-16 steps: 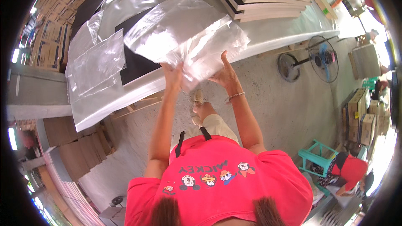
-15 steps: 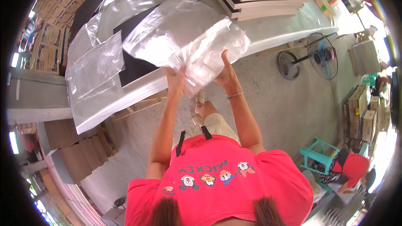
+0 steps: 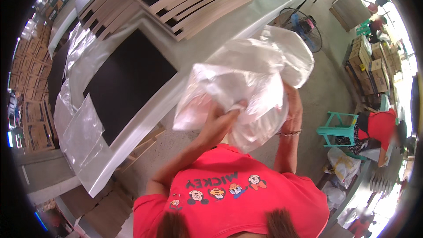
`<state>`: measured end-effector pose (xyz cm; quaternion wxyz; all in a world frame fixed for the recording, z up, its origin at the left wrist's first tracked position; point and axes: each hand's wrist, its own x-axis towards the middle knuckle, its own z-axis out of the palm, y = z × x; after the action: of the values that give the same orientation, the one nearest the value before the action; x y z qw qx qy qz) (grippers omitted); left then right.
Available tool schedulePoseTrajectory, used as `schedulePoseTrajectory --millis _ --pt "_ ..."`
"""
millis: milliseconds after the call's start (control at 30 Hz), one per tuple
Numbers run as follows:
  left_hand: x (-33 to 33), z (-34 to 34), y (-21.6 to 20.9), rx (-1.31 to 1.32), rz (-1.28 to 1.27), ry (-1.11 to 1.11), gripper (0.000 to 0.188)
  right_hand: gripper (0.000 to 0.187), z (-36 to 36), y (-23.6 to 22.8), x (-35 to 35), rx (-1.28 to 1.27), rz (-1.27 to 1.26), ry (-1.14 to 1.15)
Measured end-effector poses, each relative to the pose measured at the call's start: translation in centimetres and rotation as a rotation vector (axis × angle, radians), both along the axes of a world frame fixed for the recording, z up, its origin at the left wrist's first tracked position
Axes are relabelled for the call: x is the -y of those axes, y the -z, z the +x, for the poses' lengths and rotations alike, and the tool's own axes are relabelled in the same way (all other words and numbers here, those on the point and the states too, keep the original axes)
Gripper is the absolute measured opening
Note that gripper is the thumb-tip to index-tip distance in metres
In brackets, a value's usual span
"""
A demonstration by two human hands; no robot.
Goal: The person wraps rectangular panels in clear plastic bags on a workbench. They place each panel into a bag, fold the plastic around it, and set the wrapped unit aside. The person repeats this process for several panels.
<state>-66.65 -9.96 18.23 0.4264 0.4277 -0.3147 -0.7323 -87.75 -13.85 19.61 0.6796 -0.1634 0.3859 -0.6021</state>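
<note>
Nearest the camera: person in a red shirt, both forearms raised at chest height. Left hand is clenched into the crumpled clear plastic bag, fingers buried in the film at its lower middle. Right hand sits behind the bag at 3 o'clock, mostly hidden by the film; it looks to be gripping the far side, but finger closure can't be confirmed.

Bag is bunched, held in the air, off the table.

Farther out at 10 o'clock: black board flat on the table, loose clear sheets draped off the near edge. At 12 o'clock: stack of light wooden boards.

Judgement: step in hand is opening or shaking out the bag. Next move needs the mouth found and spread with both hands.
</note>
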Motion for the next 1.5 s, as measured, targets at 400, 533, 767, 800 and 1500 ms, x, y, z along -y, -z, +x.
schedulePoseTrajectory --millis 400,533,767,800,1500 --pt "38.0 -25.6 -10.7 -0.351 -0.309 0.199 0.072 0.029 -22.7 -6.6 28.9 -1.351 -0.720 0.467" --pt "51.3 -31.9 -12.5 -0.355 -0.452 0.208 0.073 0.026 -30.9 -10.6 46.1 -0.356 -0.629 0.314" --pt "60.6 -33.0 -10.5 -0.138 -0.964 0.097 0.071 0.031 -32.6 -8.3 58.7 -0.263 -0.732 0.349" --pt "61.1 -33.0 -8.9 -0.098 -0.945 0.043 0.067 0.033 -32.2 -5.6 59.6 -0.486 -0.776 0.378" --pt "54.9 -32.4 22.1 0.638 -0.194 -0.332 0.072 0.034 -30.0 22.6 63.8 -0.905 -0.408 0.026"
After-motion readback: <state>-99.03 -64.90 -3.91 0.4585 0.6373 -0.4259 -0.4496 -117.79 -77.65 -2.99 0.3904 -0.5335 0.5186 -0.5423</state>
